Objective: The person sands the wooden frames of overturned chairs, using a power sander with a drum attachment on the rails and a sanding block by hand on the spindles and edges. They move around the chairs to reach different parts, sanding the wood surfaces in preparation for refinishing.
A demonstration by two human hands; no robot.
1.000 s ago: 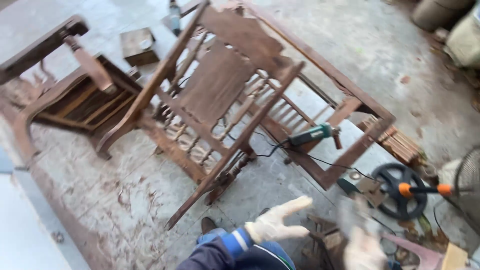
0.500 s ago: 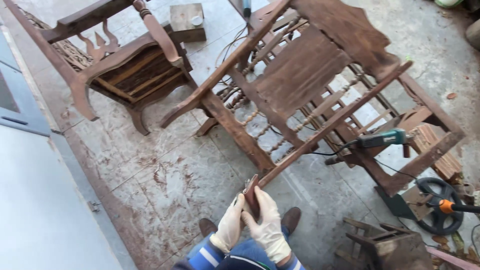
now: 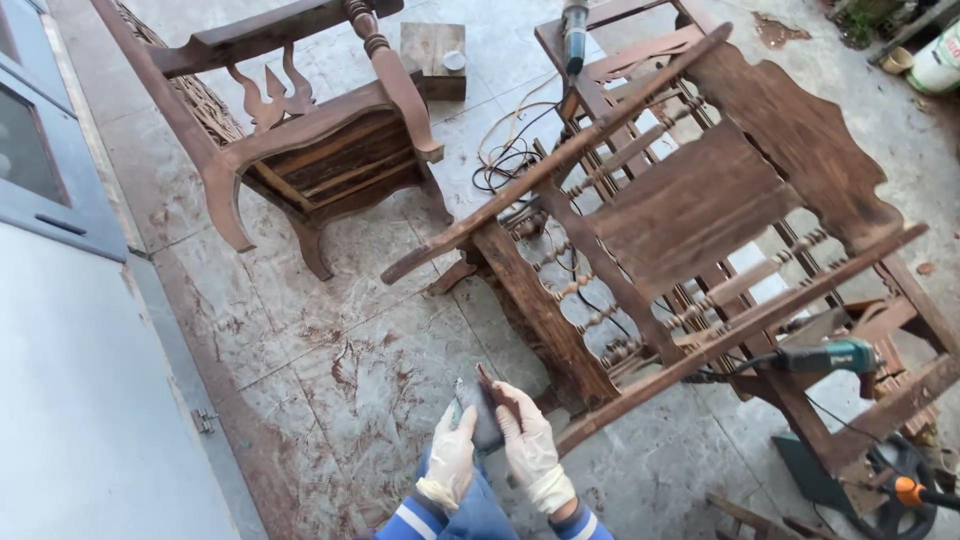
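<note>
I see my gloved left hand [image 3: 450, 455] and right hand [image 3: 530, 450] both pinching a small grey sanding sheet [image 3: 483, 420] just beside the overturned dark wooden chair frame [image 3: 690, 210]. I judge it could slip from the gloves, or the black cable [image 3: 510, 160] underfoot could trip me.

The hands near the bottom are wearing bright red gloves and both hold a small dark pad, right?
Not quite. The head view shows the left hand and right hand in pale, whitish gloves, not red. They do both hold a small dark pad.
</note>
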